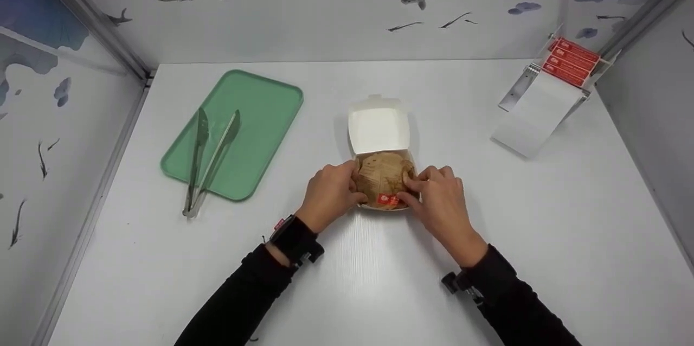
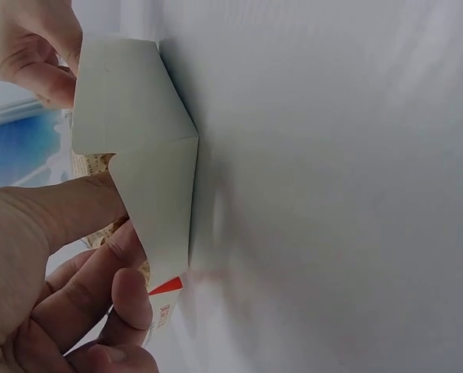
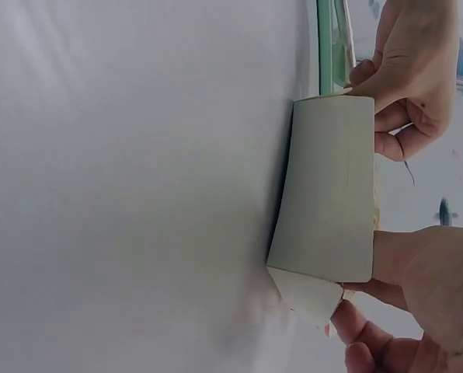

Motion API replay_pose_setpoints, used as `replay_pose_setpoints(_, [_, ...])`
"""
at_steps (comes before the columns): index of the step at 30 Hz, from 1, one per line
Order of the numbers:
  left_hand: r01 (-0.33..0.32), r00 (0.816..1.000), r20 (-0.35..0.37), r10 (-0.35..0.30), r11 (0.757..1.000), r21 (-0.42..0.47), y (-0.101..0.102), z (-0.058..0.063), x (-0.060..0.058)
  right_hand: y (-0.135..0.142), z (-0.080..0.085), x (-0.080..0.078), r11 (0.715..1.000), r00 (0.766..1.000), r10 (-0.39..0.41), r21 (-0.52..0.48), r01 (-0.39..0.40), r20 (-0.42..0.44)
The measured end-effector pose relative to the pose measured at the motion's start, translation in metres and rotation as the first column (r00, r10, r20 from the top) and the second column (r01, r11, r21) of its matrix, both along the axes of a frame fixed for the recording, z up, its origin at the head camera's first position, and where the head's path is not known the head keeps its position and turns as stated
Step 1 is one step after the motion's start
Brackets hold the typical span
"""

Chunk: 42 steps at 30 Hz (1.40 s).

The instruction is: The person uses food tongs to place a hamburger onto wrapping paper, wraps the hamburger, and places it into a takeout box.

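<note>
A burger wrapped in brown printed paper (image 1: pixel 382 175), with a small red label near its front, sits in an open white carton (image 1: pixel 379 126). The carton's lid is tipped back, away from the person. From the left, my left hand (image 1: pixel 332 191) holds the wrapped burger, thumb toward the front and fingers at the side. My right hand (image 1: pixel 442 202) grips it from the right, its thumb near the label. In the left wrist view, the left thumb reaches in over the carton wall (image 2: pixel 150 186). The carton wall (image 3: pixel 325 186) hides most of the burger in the right wrist view.
At the left lies a green tray (image 1: pixel 265 107) with metal tongs (image 1: pixel 214 156) across it, their joined end past its near edge. Toward the back right stands a holder with red packets (image 1: pixel 572 61) and a white sloping front (image 1: pixel 537 115). Printed panels (image 1: pixel 325 20) border the table.
</note>
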<state>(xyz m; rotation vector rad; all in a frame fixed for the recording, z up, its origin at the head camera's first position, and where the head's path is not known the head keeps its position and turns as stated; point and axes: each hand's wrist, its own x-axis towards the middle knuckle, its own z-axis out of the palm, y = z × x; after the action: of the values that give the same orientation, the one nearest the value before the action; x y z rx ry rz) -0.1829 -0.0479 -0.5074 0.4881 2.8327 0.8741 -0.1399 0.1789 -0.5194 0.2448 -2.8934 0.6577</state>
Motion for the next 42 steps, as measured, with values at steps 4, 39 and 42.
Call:
replay_pose_setpoints(4, [-0.006,1.0,0.001,0.006,1.0,0.003,-0.001,0.001,0.001,-0.004,0.002,0.004,0.997,0.998,-0.028,0.069,0.032,-0.065])
replay_pose_setpoints(39, [0.194,0.885,-0.414,-0.214,0.977,-0.091,0.004,0.006,0.015,0.002,0.0,0.002,0.949,0.995,0.041,-0.317,-0.009,0.094])
replay_pose_setpoints(42, [0.197,0.861,-0.44,-0.255,0.965,-0.173,0.01,0.003,0.016,0.006,0.003,-0.004,0.938,0.987,0.063,-0.348,-0.009,0.145])
